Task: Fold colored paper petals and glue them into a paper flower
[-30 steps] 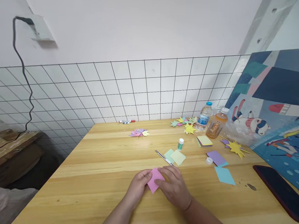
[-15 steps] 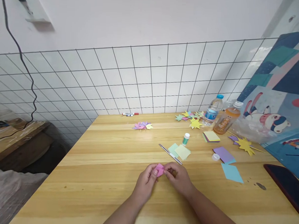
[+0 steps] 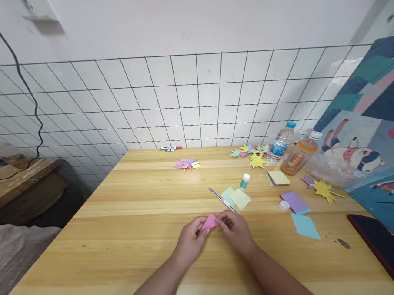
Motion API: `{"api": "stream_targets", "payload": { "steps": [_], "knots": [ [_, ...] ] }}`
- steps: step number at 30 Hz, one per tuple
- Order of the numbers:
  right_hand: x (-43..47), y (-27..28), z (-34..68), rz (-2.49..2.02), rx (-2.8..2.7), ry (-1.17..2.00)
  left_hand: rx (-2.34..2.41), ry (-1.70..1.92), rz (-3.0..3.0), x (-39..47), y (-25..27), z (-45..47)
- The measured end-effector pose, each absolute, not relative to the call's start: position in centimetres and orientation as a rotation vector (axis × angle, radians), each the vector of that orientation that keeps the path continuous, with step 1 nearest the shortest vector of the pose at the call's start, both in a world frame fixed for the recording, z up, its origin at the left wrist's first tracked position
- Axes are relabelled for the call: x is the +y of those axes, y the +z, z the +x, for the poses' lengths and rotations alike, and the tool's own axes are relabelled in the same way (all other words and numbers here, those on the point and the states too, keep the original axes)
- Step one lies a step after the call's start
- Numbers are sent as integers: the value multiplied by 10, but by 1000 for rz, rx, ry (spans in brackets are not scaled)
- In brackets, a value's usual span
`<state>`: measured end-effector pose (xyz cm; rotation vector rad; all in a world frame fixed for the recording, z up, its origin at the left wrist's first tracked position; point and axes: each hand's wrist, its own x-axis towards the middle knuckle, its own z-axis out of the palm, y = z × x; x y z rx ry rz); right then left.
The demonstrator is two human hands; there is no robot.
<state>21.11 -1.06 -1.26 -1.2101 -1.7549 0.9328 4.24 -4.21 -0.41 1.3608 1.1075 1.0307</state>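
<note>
A small pink piece of folded paper (image 3: 210,222) is held up just above the wooden table. My left hand (image 3: 192,236) pinches its left side between thumb and fingers. At its right corner, my right hand (image 3: 235,231) grips the paper with thumb and forefinger. Just beyond the hands lies a slim utility knife (image 3: 223,201), beside pale green and cream paper squares (image 3: 240,199). A glue stick (image 3: 244,181) with a white top stands behind those squares.
Purple paper (image 3: 295,202), a blue sheet (image 3: 306,226) and a clear round cap (image 3: 283,205) lie to the right. Farther back are a paper stack (image 3: 279,178), a water bottle (image 3: 281,142), an orange drink bottle (image 3: 299,154), paper leaf shapes (image 3: 187,164) and markers (image 3: 171,148). A dark phone-like slab (image 3: 375,242) is far right.
The pink paper has turned in my fingers and now shows a flat, pointed face. Both hands stay in nearly the same place. The camera view has shifted slightly.
</note>
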Motion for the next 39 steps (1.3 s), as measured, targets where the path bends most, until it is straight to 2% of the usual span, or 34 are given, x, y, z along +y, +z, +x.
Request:
{"api": "stream_targets", "payload": {
  "steps": [16,25,31,39],
  "knots": [
    [-11,-14,213,-1119,-1587,1094,1307,981,1423,-41,-9,43],
    [-13,-10,211,-1156,-1793,1018,1305,985,1458,-44,-8,44],
    [-11,-13,212,-1214,-1713,1063,1354,972,1611,-48,-3,47],
    [-14,-11,212,-1131,-1792,957,1332,993,1470,-44,-10,46]
  ]
}}
